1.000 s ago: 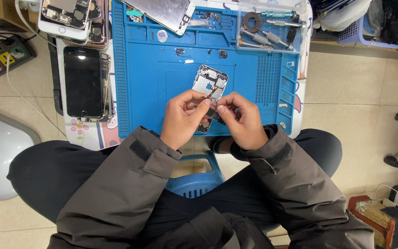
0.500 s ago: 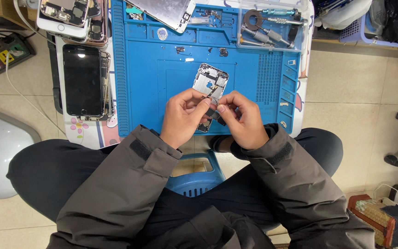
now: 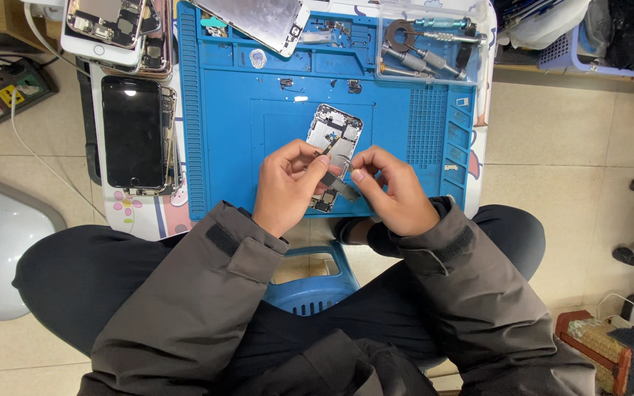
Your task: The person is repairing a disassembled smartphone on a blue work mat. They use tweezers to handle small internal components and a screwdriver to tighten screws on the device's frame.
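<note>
Both hands (image 3: 343,183) now pinch a dark strip (image 3: 337,185).

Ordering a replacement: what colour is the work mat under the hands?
Bright blue; the mat shows plainly in the head view.

opened phone (image 3: 334,132) on mat (image 3: 258,161) | black phone (image 3: 132,132) left | tool tray (image 3: 427,44) behind

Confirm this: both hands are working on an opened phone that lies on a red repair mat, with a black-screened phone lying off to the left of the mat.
Not quite. The head view shows the mat is blue, not red. The rest holds: the left hand and right hand work on the opened phone, and the black-screened phone lies left of the mat.
</note>
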